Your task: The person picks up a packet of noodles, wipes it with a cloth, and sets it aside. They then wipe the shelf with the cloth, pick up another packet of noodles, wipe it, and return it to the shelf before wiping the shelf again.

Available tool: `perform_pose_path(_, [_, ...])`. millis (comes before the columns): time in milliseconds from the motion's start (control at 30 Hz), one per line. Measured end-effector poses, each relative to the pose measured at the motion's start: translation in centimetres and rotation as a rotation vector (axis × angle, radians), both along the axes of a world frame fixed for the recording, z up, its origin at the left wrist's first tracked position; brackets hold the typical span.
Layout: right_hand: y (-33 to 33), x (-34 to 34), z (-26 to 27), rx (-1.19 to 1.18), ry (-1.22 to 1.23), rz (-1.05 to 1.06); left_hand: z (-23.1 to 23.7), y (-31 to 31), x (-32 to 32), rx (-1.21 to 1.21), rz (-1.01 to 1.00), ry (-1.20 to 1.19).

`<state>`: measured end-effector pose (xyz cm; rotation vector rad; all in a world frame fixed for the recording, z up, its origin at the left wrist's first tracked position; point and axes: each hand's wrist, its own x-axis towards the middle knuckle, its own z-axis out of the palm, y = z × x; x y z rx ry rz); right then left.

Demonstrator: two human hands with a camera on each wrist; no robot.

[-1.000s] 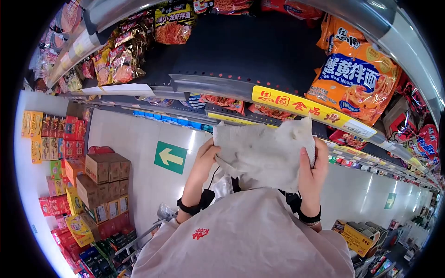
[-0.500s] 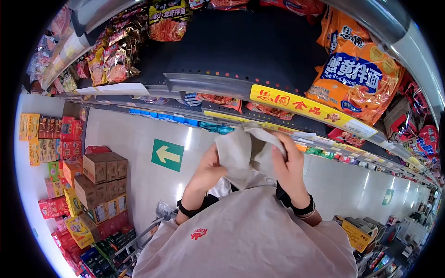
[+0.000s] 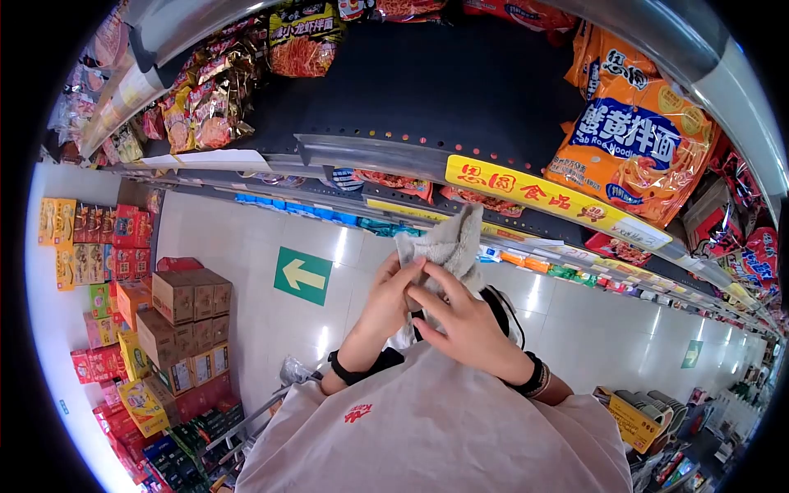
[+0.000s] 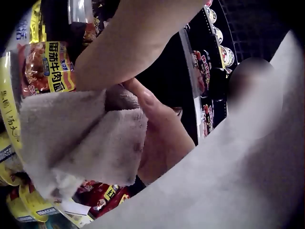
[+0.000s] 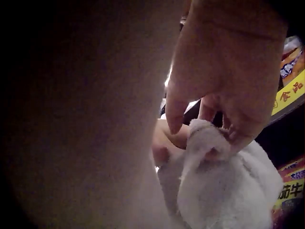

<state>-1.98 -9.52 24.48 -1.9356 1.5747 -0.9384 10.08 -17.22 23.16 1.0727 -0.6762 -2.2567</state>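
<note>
A folded grey-white cloth is held up in front of the chest, below the shelf edge in the head view. My left hand grips its left side, thumb lying over the fabric. From the right, my right hand reaches across, its fingertips beside the left thumb. In the right wrist view, the right hand's fingers curl over a bunched fold of the cloth, while the thumb stands apart from it. The left wrist view shows the cloth in layers, with dark smudges on it.
A dark shelf with a yellow label strip runs above the hands. Orange noodle bags stand on its right, other noodle packets on its left. Stacked cartons stand at the left; an arrow sign marks the floor.
The cloth was spread wide between both hands, then folded inward; now it is a smaller bundle. My right hand has moved left and reaches the left hand.
</note>
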Motion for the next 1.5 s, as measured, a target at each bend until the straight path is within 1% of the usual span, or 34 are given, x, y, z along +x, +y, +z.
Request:
perform_pose_path(67, [0.0,-0.6,0.5,0.035,-0.03,0.038,-1.5,-0.1,0.3,-0.107,0.078,-0.005])
perform_pose_path(100, [0.0,-0.9,0.7,0.05,-0.097,0.038,-1.5,0.0,0.3,-0.105,0.076,-0.007])
perform_pose_path(133, [0.1,-1.2,0.7,0.066,-0.162,0.036,-1.3,-0.1,0.1,-0.196,0.15,-0.077])
perform_pose_path(167, [0.2,-1.5,0.7,0.067,-0.162,0.034,-1.0,-0.1,-0.1,-0.289,0.226,-0.146])
perform_pose_path(200, [0.3,-1.9,0.6,0.155,-0.307,-0.017,-0.9,-0.3,-0.1,-0.289,0.224,-0.146])
perform_pose_path(233, [0.3,-2.2,0.5,0.242,-0.451,-0.068,-0.7,-0.5,0.2,-0.372,0.199,-0.171])
perform_pose_path(267, [0.3,-2.4,0.3,0.242,-0.452,-0.069,-0.6,-0.6,0.5,-0.454,0.175,-0.196])
perform_pose_path(300, [0.3,-2.7,-0.2,0.242,-0.486,-0.161,-0.5,-0.6,0.6,-0.454,0.175,-0.196])
perform_pose_path(333, [0.2,-3.0,-0.6,0.242,-0.519,-0.253,-0.5,-0.6,0.6,-0.549,0.173,-0.225])
perform_pose_path(367, [0.2,-3.5,-0.9,0.25,-0.501,-0.251,-0.3,-0.6,0.7,-0.643,0.17,-0.254])
perform_pose_path(400, [-0.1,-3.7,-0.9,0.25,-0.501,-0.252,-0.1,-0.5,0.9,-0.643,0.169,-0.254])
perform_pose_path(467, [-0.5,-4.2,-1.0,0.174,-0.445,-0.317,0.6,-0.2,1.2,-0.743,0.055,-0.279])
perform_pose_path(500, [-0.7,-4.4,-1.0,0.175,-0.419,-0.334,1.0,-0.2,1.3,-0.743,0.052,-0.278])
perform_pose_path(533, [-0.9,-4.6,-1.2,0.174,-0.419,-0.336,1.3,-0.1,1.3,-0.783,-0.007,-0.243])
perform_pose_path(567, [-1.0,-4.9,-1.4,0.127,-0.341,-0.306,1.7,0.0,1.3,-0.821,-0.066,-0.207])
perform_pose_path(600, [-1.0,-5.1,-1.6,0.081,-0.263,-0.274,2.0,0.0,1.3,-0.821,-0.066,-0.207])
perform_pose_path(667, [-1.1,-5.4,-1.8,0.08,-0.265,-0.259,2.4,0.0,1.2,-0.795,-0.105,-0.162])
perform_pose_path(733, [-1.1,-5.4,-2.2,0.079,-0.268,-0.244,2.1,-0.1,1.5,-0.797,-0.101,-0.192])
perform_pose_path(800, [-0.9,-5.1,-2.9,0.131,-0.528,-0.394,2.0,-0.2,1.4,-0.798,-0.098,-0.22])
perform_pose_path(833, [-0.7,-5.3,-2.8,0.16,-0.588,-0.324,1.9,-0.3,1.3,-0.753,-0.069,-0.272])
perform_pose_path(867, [-0.4,-5.1,-2.9,0.162,-0.588,-0.324,1.9,-0.4,1.1,-0.706,-0.04,-0.325])
perform_pose_path(933, [0.0,-4.3,-3.0,0.263,-0.977,-0.067,1.8,-0.1,0.4,-0.671,-0.063,-0.271])
perform_pose_path(967, [-0.4,-4.1,-2.6,0.284,-0.89,0.05,1.7,0.0,0.0,-0.638,-0.088,-0.214])
perform_pose_path(1000, [-0.5,-3.8,-2.3,0.284,-0.888,0.046,1.7,0.1,-0.2,-0.637,-0.09,-0.21])
perform_pose_path(1067, [-0.6,-3.2,-1.6,0.357,-0.712,0.004,1.4,0.4,-0.4,-0.631,-0.122,-0.241])
perform_pose_path(1100, [-0.8,-3.2,-1.0,0.383,-0.626,-0.066,0.9,0.4,-0.3,-0.588,-0.088,-0.234])
perform_pose_path(1133, [-1.0,-3.4,-1.2,0.383,-0.626,-0.064,1.0,0.3,-0.1,-0.588,-0.086,-0.236])
perform_pose_path(1200, [-1.3,-4.1,-2.3,0.222,-0.475,-0.022,1.2,-0.1,0.3,-0.579,-0.077,-0.246])
perform_pose_path(1233, [-1.0,-4.5,-3.2,0.428,-0.55,-0.082,1.1,-0.3,0.9,-0.583,-0.065,-0.256])
perform_pose_path(1267, [-0.9,-4.8,-2.7,0.394,-0.584,-0.129,0.8,-0.5,1.5,-0.562,-0.067,-0.289])
perform_pose_path(1333, [-0.8,-6.0,-3.0,0.273,-0.571,-0.143,0.8,-0.7,2.2,-0.539,-0.067,-0.318])
perform_pose_path(1367, [-0.7,-6.2,-2.8,0.273,-0.569,-0.139,1.1,-0.7,2.3,-0.551,-0.034,-0.305])
perform_pose_path(1433, [-0.6,-6.5,-2.2,0.291,-0.787,-0.228,1.2,-0.8,2.3,-0.565,0.001,-0.292])
perform_pose_path(1500, [-0.6,-6.3,-1.8,0.291,-0.828,-0.217,0.8,-0.8,2.1,-0.618,-0.022,-0.334])
